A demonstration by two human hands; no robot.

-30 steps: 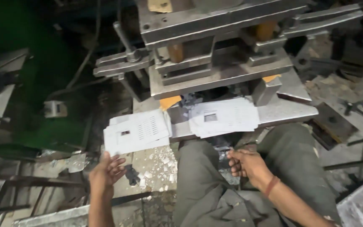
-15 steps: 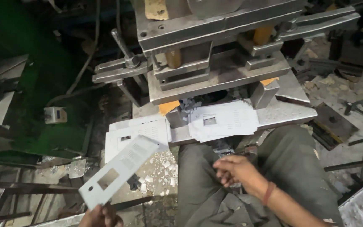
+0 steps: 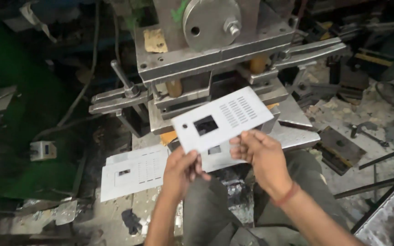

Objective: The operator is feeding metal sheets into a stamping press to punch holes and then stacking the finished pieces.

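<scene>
**White plate held in both hands before the press**

White sheet-metal plate (image 3: 222,119), punched with a square window and rows of slots, is held up in front of the press (image 3: 215,59), clear of the die bed. Its long axis runs from lower left to upper right. The left hand (image 3: 182,169) pinches the lower left corner; the right hand (image 3: 260,152) grips the lower edge near the middle, fingers curled over it. Both hands sit below the plate, about equally near. More punched plates (image 3: 133,175) lie flat on the bed's left front edge; another lies beneath the held one. The person's knees fill the space below.
</scene>
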